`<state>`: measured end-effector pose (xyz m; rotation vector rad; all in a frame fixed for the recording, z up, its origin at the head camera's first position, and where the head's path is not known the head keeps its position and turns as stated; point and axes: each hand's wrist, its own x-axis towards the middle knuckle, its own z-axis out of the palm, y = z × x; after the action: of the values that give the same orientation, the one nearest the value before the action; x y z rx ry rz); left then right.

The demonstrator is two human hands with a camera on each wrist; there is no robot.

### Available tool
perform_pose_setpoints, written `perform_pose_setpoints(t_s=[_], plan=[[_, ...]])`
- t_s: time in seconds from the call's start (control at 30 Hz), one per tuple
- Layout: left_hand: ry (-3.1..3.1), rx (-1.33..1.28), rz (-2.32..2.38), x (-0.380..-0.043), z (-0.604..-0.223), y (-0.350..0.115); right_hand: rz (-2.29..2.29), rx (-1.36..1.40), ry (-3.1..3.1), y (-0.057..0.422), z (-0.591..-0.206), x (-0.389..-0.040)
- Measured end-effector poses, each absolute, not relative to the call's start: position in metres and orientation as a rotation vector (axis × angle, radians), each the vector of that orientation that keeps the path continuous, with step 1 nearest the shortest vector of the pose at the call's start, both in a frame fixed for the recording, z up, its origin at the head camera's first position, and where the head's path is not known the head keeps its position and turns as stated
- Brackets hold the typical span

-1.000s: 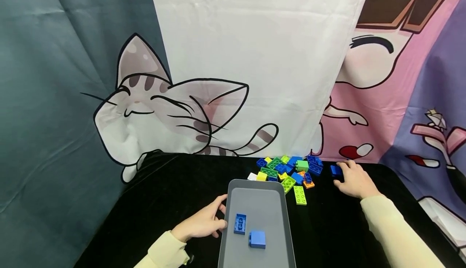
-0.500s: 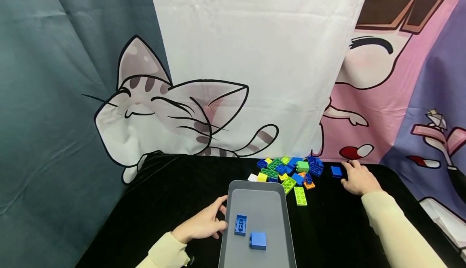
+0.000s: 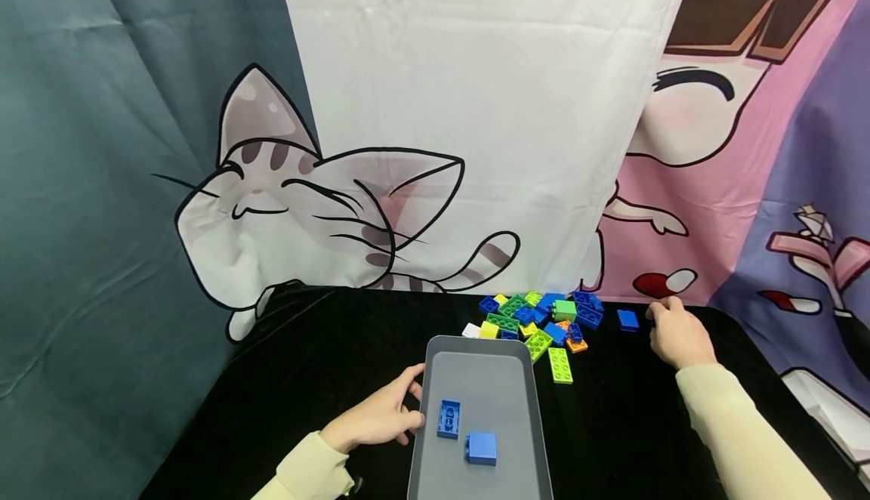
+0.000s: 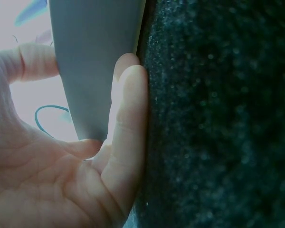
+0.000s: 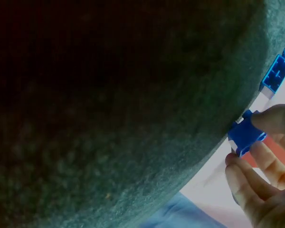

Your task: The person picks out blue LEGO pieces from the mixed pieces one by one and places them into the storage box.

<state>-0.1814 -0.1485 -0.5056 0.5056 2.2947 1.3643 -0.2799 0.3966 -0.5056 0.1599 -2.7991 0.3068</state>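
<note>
My left hand [image 3: 381, 413] holds the left side of a grey tray [image 3: 540, 447]. In the left wrist view, thumb and fingers lie against the tray's side wall [image 4: 88, 61]. Inside the tray are two blue bricks: one hollow-side up [image 3: 448, 418], the other, squarish, with studs facing left [image 3: 482, 448]. My right hand [image 3: 682, 336] is at the back right, just right of a blue brick [image 3: 628, 320] on the black cloth. In the head view a gap separates them; in the right wrist view this brick [image 5: 247, 133] appears between thumb and fingers.
A heap of green, lime, yellow, orange, white and blue bricks [image 3: 526, 317] lies behind the tray, left of the lone brick. A lime brick [image 3: 560, 365] sits at its front, near the tray's right side. A printed curtain [image 3: 435, 107] hangs along the table's back edge.
My right hand has let go of the blue brick and drawn back to the right, leaving the brick on the cloth. My left hand and the tray stay as they were.
</note>
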Motion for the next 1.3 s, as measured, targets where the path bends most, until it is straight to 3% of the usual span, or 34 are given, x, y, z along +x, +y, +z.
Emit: perform_pose_setpoints(t_s=[0.53, 1.3], plan=[[2.295, 0.519, 1.364, -0.182, -0.504, -0.149, 0.294, 0.224, -2.639, 0.386, -0.49, -0.265], [2.301, 0.519, 1.363, -0.182, -0.507, -0.149, 0.411, 0.666, -2.518, 0.249, -0.448, -0.203]])
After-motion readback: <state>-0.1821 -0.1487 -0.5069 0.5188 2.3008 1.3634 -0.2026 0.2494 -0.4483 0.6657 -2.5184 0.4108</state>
